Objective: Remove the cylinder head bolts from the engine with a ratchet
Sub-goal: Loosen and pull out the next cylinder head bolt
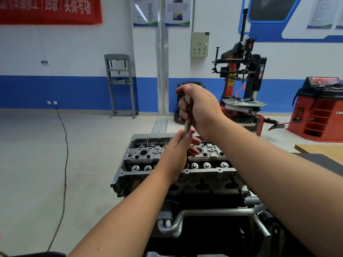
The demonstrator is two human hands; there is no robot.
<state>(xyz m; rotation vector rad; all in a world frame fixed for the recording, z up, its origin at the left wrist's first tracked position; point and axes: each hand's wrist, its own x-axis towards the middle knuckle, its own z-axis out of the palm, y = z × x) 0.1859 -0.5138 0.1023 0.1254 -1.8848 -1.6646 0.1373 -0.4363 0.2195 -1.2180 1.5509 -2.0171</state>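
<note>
A person's right hand (pixel 201 110) grips the ratchet (pixel 187 115) upright while the left hand (pixel 178 154) pinches its lower end above the cylinder head (pixel 207 158) on the engine (pixel 204 184), bolt work apparently unfinished, with open floor (pixel 37 154) left and beyond.

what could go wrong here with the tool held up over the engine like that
1. The right hand grips the ratchet high above the cylinder head, while the left hand only pinches its lower end; a slip could likely drop it onto the valve gear.
2. The head has open holes; a loose bolt or socket might fall in.
3. The tool's tip is hidden behind the left hand, so it may be poorly seated.
</note>
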